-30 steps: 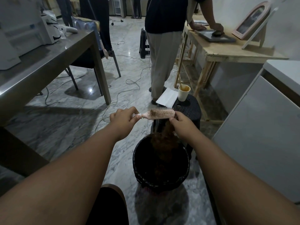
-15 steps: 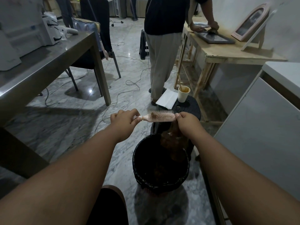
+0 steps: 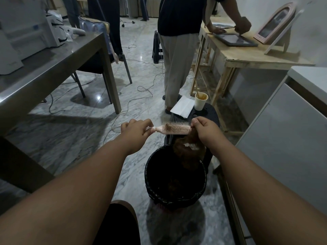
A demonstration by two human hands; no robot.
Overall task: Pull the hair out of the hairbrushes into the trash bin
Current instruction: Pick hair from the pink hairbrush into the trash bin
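Note:
A pink hairbrush point(image 3: 177, 129) is held level above the floor, bristles up, with a small tuft of brown hair left near its handle end. My left hand point(image 3: 136, 130) grips the handle. My right hand point(image 3: 205, 130) is at the brush's far end and pinches a big clump of brown hair point(image 3: 187, 147) that hangs down from it. Directly beneath stands the black-lined trash bin point(image 3: 150, 175), with more brown hair inside.
A black stool point(image 3: 210, 114) behind the bin carries a paper cup point(image 3: 200, 101) and a white napkin point(image 3: 183, 106). A person point(image 3: 178, 50) works at a wooden table point(image 3: 247, 55). Steel table point(image 3: 44, 75) left, white cabinet point(image 3: 286, 138) right, cables on the floor.
My right hand has drawn the hair clump off the bristles toward the brush's far end and lifted slightly; most bristles are now bare. The brush stays over the bin.

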